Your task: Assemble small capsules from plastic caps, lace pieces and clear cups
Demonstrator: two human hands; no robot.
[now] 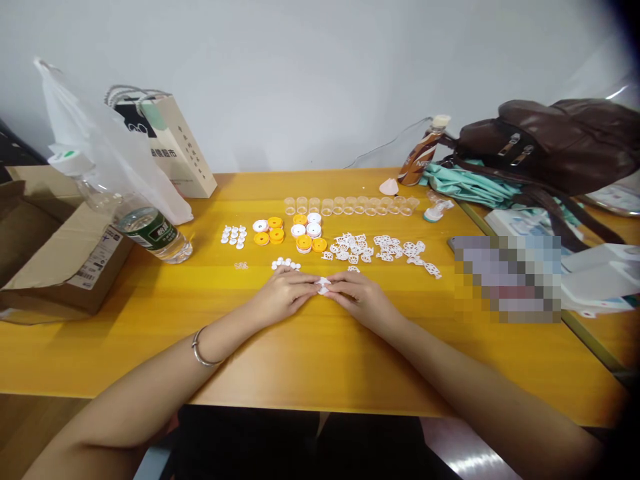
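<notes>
While pinching a small white piece between the fingertips of the left hand and the right hand, covering much of its outline in the head view, and so probably risking some unseen misalignment. Holding it in the gap between both hands, gripping with the tips alone, possibly inviting a slip if squeezing unevenly on so small a surface. Leaving very little room just beyond the left hand, nearly brushing a cluster of round white pieces, perhaps risking scattering these by uncurling carelessly. Likewise crowding a lone lacy piece just beyond the right hand, and facing a spread of lacy white pieces farther beyond, perhaps risking snagging one on another if reaching in quickly. Wearing a bracelet behind the left hand, possibly catching tiny bits outward and beyond that hand if sweeping low. Facing orange and white discs farther past the left hand and a row of clear cups beyond both hands, likely risking a topple if stretching across too hastily.
</notes>
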